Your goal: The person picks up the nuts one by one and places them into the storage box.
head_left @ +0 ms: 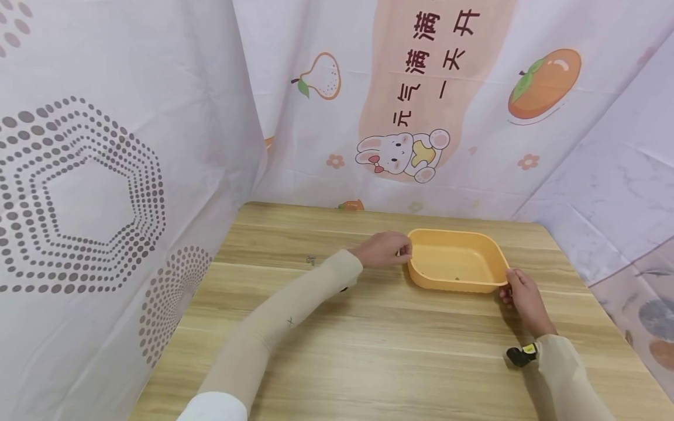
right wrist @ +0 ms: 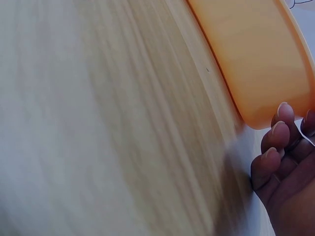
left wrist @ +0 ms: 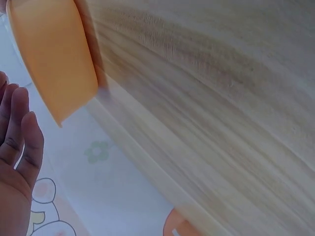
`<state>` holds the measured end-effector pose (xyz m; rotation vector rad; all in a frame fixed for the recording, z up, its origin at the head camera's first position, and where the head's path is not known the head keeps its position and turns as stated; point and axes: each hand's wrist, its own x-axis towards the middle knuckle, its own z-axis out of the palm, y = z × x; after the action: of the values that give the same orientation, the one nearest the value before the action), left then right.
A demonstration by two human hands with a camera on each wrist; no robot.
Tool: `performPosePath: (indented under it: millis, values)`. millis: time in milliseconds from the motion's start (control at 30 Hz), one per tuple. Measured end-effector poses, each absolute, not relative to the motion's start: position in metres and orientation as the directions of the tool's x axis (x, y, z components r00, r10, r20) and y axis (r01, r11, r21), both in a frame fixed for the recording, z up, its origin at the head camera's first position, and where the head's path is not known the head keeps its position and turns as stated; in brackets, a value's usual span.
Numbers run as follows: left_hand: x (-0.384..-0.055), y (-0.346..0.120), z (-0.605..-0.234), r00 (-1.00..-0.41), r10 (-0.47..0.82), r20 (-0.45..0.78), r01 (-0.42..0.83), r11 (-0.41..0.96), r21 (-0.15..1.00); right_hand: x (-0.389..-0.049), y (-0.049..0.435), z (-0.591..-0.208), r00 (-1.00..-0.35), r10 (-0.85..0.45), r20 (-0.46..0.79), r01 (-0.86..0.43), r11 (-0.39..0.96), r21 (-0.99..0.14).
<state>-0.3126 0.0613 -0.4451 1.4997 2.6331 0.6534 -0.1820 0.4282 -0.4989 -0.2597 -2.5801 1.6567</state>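
Note:
A yellow-orange plastic tray with rounded corners and raised walls stands on the wooden table toward its far right. My left hand pinches the rim at the tray's left side, its other fingers bent beside the wall. At the near right corner, my right hand holds the rim, thumb on top and fingers below. The left wrist view shows the tray's outer wall beyond the fingers. Fingertips of the right hand lie against the tray's corner in the right wrist view. A small dark speck shows inside the tray.
The wood-grain table reaches back to a printed curtain with a cartoon rabbit. Another patterned curtain hangs along the left, and more cloth on the right. A black device sits at the right wrist.

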Motion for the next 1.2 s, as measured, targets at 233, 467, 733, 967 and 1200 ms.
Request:
performPosePath:
  millis: [233,467,733,967,1200]
  values:
    - [-0.307,0.068,-0.444,-0.524,0.835,0.169,0.820,0.441,0.365,-0.181,0.425,-0.498,-0.983,0.180,-0.033,0.105,0.408,-0.907]
    - [-0.305,0.074,-0.446,-0.515,0.842,0.160,0.830,0.442,0.340,-0.186,0.431,-0.508,-0.982,0.186,-0.042,0.115,0.404,-0.907]
    - [-0.304,0.081,-0.450,-0.499,0.853,0.151,0.838,0.432,0.332,-0.183,0.429,-0.503,-0.982,0.185,-0.040,0.114,0.406,-0.907]
    - [-0.303,0.084,-0.451,-0.463,0.872,0.159,0.868,0.410,0.279,-0.182,0.428,-0.500,-0.984,0.173,-0.037,0.106,0.410,-0.906]
    - [-0.302,0.084,-0.454,-0.462,0.875,0.146,0.870,0.415,0.265,-0.182,0.428,-0.501,-0.984,0.176,-0.039,0.108,0.404,-0.908]
